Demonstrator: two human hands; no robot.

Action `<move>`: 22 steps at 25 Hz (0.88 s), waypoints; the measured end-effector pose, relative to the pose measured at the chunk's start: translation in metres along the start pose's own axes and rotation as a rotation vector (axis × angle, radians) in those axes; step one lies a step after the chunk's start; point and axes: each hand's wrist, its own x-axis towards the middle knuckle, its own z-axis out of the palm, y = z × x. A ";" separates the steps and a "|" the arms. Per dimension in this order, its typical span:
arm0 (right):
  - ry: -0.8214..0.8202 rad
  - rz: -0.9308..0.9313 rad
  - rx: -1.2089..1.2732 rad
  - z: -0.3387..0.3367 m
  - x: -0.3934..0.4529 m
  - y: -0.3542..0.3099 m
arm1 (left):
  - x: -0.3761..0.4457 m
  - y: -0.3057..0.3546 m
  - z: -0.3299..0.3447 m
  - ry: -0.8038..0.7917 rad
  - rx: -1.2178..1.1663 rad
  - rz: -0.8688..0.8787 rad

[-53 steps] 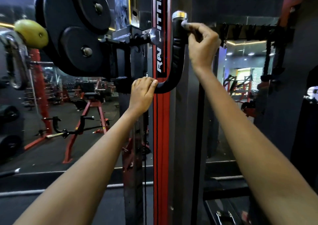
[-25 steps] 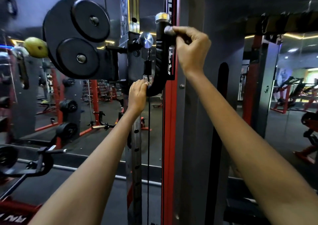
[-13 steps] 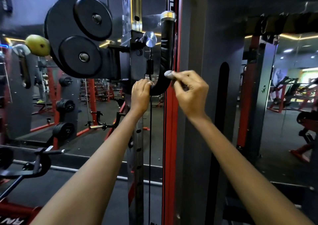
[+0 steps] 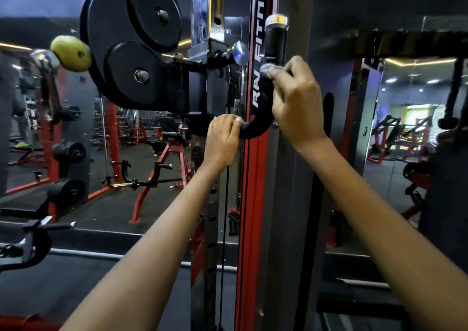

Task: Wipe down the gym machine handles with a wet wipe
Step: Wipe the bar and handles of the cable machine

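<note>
Since 0.5 s ago my right hand (image 4: 295,100) climbed the handle (image 4: 274,44), pinching wipe (image 4: 266,68) vs grip; left hand (image 4: 222,138) curls round bend, steadying.

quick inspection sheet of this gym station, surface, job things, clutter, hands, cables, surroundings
surface: dark gym floor, no worktop.
job's things: black curved handle with metal top cap, mounted on the red upright; grey wet wipe pressed to its mid-grip.
clutter: barbell attachment lying on the floor.
grippers: right hand pinches the wet wipe against the handle; left hand grips the handle's lower bend.
cables: thin black cable running down beside the upright.
surroundings: black weight plates, yellow knob, red racks.
</note>
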 end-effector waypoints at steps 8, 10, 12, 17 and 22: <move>-0.191 -0.404 -0.133 -0.013 -0.009 0.004 | -0.071 -0.060 -0.004 0.054 0.396 -0.037; -0.282 -0.483 -0.143 -0.015 -0.004 0.007 | -0.069 -0.067 0.003 0.003 0.368 -0.175; -0.401 -0.531 -0.167 -0.015 0.002 0.004 | -0.064 -0.070 0.011 -0.007 0.316 -0.234; -0.567 -0.600 -0.217 -0.011 0.011 -0.003 | -0.066 -0.089 0.024 0.129 0.276 -0.149; -0.823 -0.587 -0.241 0.012 0.011 -0.024 | -0.070 -0.102 0.027 0.143 0.284 -0.054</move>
